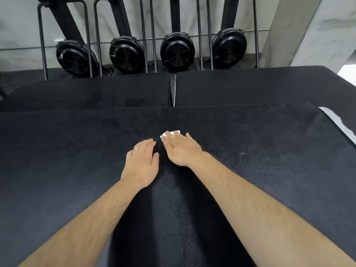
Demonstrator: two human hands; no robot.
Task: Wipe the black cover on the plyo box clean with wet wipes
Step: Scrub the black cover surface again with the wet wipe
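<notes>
The black cover (260, 160) of the plyo box fills the near half of the head view; darker damp streaks mark its surface. My right hand (181, 149) lies flat near the cover's middle and presses a folded white wet wipe (172, 133) down with straight fingers; only the wipe's far edge shows past the fingertips. My left hand (142, 164) rests flat on the cover just left of the right hand, fingers straight, holding nothing.
Two more black-covered boxes (86, 95) (260, 87) stand side by side beyond the near one, with a narrow gap between them. Behind them several black rowing machines (177, 51) stand upright against a grey wall. A pale floor strip (339, 122) shows at the right edge.
</notes>
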